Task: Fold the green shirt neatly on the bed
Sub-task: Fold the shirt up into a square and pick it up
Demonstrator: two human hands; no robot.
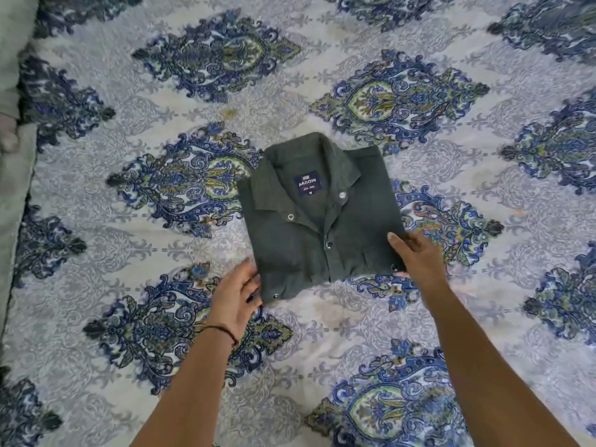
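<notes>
Bed (483, 317) — folded green shirt (296, 246)

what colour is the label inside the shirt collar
Navy blue label with white lettering, clearest in the head view.

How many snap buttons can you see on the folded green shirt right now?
5: one on the right collar tip, one below the left collar, one mid-placket, two at the near edge. Folds may hide others.
</notes>
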